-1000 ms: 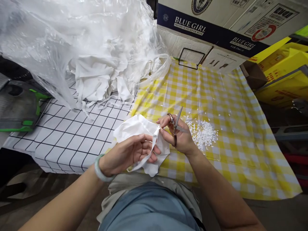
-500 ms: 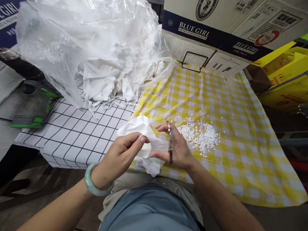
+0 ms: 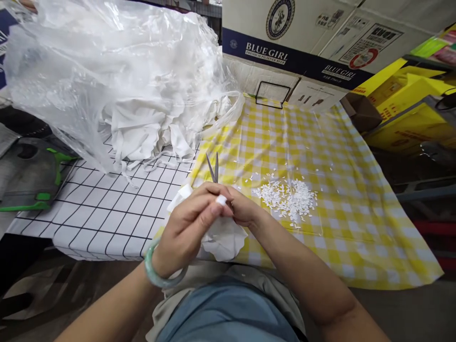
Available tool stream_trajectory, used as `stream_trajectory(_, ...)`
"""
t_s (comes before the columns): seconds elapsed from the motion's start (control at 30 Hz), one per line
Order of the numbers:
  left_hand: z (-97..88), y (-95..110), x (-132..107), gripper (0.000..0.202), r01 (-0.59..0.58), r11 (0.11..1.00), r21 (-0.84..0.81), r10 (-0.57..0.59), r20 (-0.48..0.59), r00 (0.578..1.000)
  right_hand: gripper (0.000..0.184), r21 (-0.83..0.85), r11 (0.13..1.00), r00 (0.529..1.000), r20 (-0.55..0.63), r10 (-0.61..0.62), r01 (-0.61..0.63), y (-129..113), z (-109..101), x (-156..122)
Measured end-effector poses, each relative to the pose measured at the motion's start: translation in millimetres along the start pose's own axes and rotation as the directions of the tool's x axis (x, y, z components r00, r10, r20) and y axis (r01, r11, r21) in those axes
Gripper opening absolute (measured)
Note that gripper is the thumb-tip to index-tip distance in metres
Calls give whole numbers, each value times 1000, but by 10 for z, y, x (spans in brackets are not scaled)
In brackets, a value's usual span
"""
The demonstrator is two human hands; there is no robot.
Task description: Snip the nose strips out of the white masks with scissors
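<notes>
My left hand [image 3: 192, 218], a green bangle at its wrist, is closed on a piece of white fabric [image 3: 226, 240]. A small white end of it shows at the thumb tip, and the rest hangs below the hands and out to the left. Right against it, my right hand [image 3: 242, 206] is closed around small scissors [image 3: 213, 171]. The slightly parted blades point away from me, above the fingers; the handles are mostly hidden. To the right lies a pile of small white snippets [image 3: 290, 197] on the yellow checked cloth [image 3: 342, 237].
A large clear plastic bag [image 3: 117, 57] spills white fabric pieces [image 3: 142, 123] at the back left. Behind the cloth stands a beer carton [image 3: 285, 52], with a black wire stand [image 3: 272, 95] before it. A grey-green tool [image 3: 32, 175] sits at the left edge.
My right hand has come left against my left hand, turning the scissors so the blades now point forward. The fabric is gathered lower beneath both hands. The view has shifted slightly right.
</notes>
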State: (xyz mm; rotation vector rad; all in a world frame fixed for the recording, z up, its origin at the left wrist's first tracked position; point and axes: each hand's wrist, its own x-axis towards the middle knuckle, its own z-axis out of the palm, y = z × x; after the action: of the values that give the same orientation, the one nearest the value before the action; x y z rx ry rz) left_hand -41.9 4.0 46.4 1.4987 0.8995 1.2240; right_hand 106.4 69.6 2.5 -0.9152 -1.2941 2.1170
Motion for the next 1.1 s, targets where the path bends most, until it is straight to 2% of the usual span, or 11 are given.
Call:
stream_trajectory(0.03, 40, -68, 10, 27, 62, 991, -119, -70, -68, 995, 43, -64, 998, 1000, -16, -15, 14, 39, -24, -32)
stream_trajectory(0.1, 93, -190, 14, 29, 153, 951, -270, -199, -153, 968, 38, -301, 952, 981, -166, -104, 50, 91, -99, -180)
stream_trajectory(0.17, 129, -275, -3, 28, 208, 932, -296, -263, -159, 952, 35, -600, 800, 916, -304, -260, 28, 100, -169, -391)
stream_trajectory(0.2, 147, -303, -17, 28, 227, 933, -280, -276, -151, 949, 36, -713, 701, 888, -323, -328, 0, 94, -186, -498)
stream_trajectory(0.23, 167, -322, -32, 28, 238, 937, -256, -280, -140, 950, 38, -797, 604, 876, -304, -375, -18, 85, -188, -595)
stream_trajectory(0.3, 210, -347, -57, 30, 250, 946, -207, -278, -120, 953, 43, -893, 451, 880, -220, -421, -8, 73, -157, -741)
stream_trajectory(0.4, 270, -374, -72, 31, 255, 955, -155, -271, -96, 958, 49, -942, 335, 871, -148, -468, 20, 85, -98, -832)
stream_trajectory(0.47, 295, -396, -70, 31, 235, 961, -146, -249, -88, 964, 52, -948, 318, 867, -145, -477, 16, 99, -90, -843)
stream_trajectory(0.63, 299, -443, -51, 30, 154, 979, -135, -161, -41, 986, 51, -939, 341, 874, -134, -467, 38, 100, -125, -849)
stream_trajectory(1.1, 351, -474, -52, 31, 163, 981, -103, -166, -24, 986, 49, -941, 337, 879, -175, -444, -18, 82, -112, -816)
